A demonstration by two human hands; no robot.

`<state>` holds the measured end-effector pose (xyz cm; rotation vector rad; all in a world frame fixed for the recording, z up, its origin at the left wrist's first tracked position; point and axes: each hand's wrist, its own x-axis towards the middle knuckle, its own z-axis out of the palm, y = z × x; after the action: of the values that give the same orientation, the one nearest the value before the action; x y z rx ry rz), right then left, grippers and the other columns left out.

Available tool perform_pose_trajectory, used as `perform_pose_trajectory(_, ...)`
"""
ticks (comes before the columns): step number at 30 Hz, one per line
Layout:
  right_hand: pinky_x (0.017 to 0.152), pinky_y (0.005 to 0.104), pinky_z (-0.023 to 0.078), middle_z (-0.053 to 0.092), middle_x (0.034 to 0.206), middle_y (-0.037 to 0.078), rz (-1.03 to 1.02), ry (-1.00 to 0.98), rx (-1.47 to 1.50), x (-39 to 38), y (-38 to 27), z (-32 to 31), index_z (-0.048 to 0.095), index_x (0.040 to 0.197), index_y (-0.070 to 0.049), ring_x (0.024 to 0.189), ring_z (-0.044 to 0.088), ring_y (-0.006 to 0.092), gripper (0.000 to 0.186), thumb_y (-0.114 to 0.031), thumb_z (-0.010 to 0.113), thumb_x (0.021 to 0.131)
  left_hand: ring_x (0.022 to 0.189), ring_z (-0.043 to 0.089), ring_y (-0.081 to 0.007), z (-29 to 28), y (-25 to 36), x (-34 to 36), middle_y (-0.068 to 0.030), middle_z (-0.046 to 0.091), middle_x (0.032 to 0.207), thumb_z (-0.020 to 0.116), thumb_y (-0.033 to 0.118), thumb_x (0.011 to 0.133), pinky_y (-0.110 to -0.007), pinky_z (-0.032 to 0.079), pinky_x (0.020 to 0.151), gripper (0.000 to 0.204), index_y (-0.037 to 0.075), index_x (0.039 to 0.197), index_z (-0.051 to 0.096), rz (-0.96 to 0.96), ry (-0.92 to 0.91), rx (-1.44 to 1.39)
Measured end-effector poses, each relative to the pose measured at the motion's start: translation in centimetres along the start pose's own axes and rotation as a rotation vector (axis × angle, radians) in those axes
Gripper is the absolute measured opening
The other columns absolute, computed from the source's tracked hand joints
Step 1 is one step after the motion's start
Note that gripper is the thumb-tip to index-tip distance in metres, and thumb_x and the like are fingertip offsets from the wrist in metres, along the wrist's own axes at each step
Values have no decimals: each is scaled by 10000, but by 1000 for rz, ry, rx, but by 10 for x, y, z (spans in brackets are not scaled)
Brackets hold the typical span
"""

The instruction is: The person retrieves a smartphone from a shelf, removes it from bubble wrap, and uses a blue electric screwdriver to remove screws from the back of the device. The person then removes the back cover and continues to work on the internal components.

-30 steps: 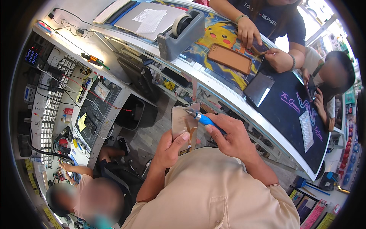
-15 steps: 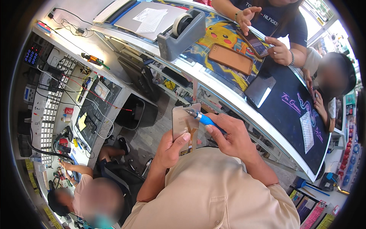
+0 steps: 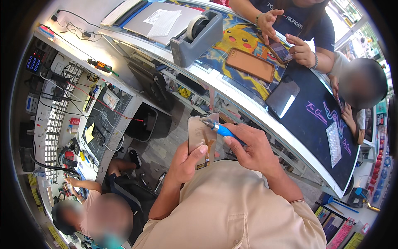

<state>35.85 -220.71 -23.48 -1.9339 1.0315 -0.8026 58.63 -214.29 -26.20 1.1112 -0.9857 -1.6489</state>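
Near a counter (image 3: 236,95), before a beige shirt (image 3: 224,203), the person's left hand (image 3: 185,162) and right hand (image 3: 251,148) both grip, the left a phone panel (image 3: 195,135) by its lower side, the right a blue tool (image 3: 224,130) with its tip at the panel's upper part.

The tool grip (image 3: 224,130) is blue — the panel (image 3: 195,133) greyish, its ribbon cable (image 3: 209,147) copper-brown.

Plas. tool (image 3: 222,130) w/ metal tip (image 3: 208,122)
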Motion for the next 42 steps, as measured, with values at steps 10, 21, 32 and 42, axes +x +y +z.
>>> perform_pose_trajectory(10, 669, 371, 534, 700, 873, 151, -55, 30, 43, 0, 4, 3, 728, 1284, -33, 705, 648, 298, 303, -152, 696, 1008, 1005, 739, -194, 0, -2, 1, -109, 734, 1137, 552, 243, 1098, -342, 576, 866, 364, -43, 1312, 628, 2, -2, 0)
perform_pose_trajectory(21, 634, 357, 508, 659, 820, 132, -19, 35, 50, 0, 0, 0, 727, 1282, -32, 667, 617, 259, 298, -146, 700, 1008, 1004, 727, -177, 4, 3, -2, -108, 735, 1138, 548, 245, 1099, -325, 564, 874, 366, -37, 1318, 628, -19, -4, -33)
perform_pose_trajectory(32, 653, 378, 531, 687, 851, 149, -56, 21, 27, -1, -1, 0, 718, 1291, -24, 709, 658, 303, 304, -139, 693, 1011, 997, 725, -174, 3, 3, -4, -118, 755, 1110, 548, 257, 1101, -333, 565, 869, 373, -37, 1318, 627, 6, -13, 45)
perform_pose_trajectory(42, 680, 374, 548, 710, 896, 159, -22, -2, 48, -2, -3, 0, 716, 1302, -24, 718, 671, 300, 313, -150, 690, 1016, 1002, 733, -188, 4, 1, -5, -120, 746, 1122, 556, 248, 1098, -336, 574, 870, 359, -35, 1307, 627, 7, 4, 21)
